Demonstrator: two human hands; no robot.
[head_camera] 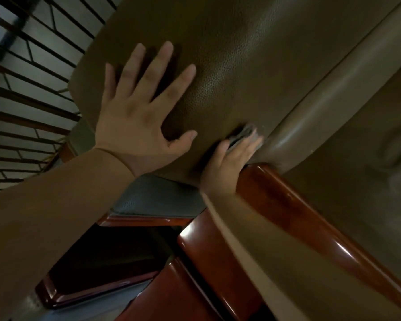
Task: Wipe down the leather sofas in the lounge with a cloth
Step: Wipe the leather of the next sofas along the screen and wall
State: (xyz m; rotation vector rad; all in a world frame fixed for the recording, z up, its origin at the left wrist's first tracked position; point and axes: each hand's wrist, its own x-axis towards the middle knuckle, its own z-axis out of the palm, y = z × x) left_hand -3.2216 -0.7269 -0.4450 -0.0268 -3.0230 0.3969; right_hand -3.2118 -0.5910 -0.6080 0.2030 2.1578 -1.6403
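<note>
Open leather on the sofa cushion (252, 66) from 12 to 2 o'clock, nothing on it. Left hand (137, 112) lies flat w/ fingers spread at 10, blocking that part. Right hand (227, 165) w/ cloth (245, 135) fills the tight gap btwn cushion and glossy wooden armrest (310, 223), which bars 4–5. Dark gap under wood frame (107, 258) at 7. Window bars (26, 93) close off 9–11.

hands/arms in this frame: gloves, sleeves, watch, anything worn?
Nothing worn shows. The left hand and right hand are both bare, no gloves, and no rings are visible. Both forearms are uncovered as far as the frame edge, with no sleeve cuff, watch or band at either wrist.
</note>
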